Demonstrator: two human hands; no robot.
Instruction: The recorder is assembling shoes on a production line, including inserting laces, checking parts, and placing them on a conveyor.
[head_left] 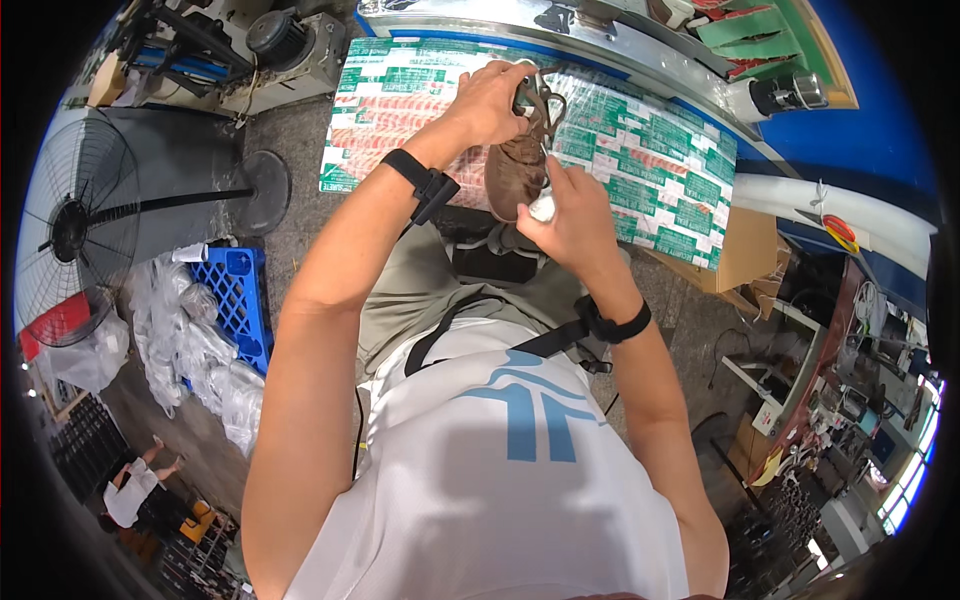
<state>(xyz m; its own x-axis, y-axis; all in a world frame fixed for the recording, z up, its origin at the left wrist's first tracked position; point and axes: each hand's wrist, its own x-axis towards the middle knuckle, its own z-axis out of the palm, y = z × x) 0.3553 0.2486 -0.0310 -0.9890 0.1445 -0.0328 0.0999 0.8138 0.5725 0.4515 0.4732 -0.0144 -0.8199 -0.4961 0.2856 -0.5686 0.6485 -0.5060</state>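
A brown lace-up shoe (515,175) rests on the taped work surface (400,75), its toe pointing toward me and its dark laces loose at the far side. My left hand (488,105) is closed around the shoe's upper near its opening, fingers bent over the far end. Against the shoe's right side, my right hand (578,215) is closed on a small white object (541,208) that shows below the thumb and forefinger. A thin pale tip sticks out above that hand beside the shoe; the object's kind is mostly hidden by the fingers.
Along the far edge runs a metal-and-blue machine frame (620,50). An open cardboard box (745,255) stands under the surface's right side. To the left are a black standing fan (75,225) and a blue plastic crate (235,300) with clear plastic bags. Another person (135,495) is farther off.
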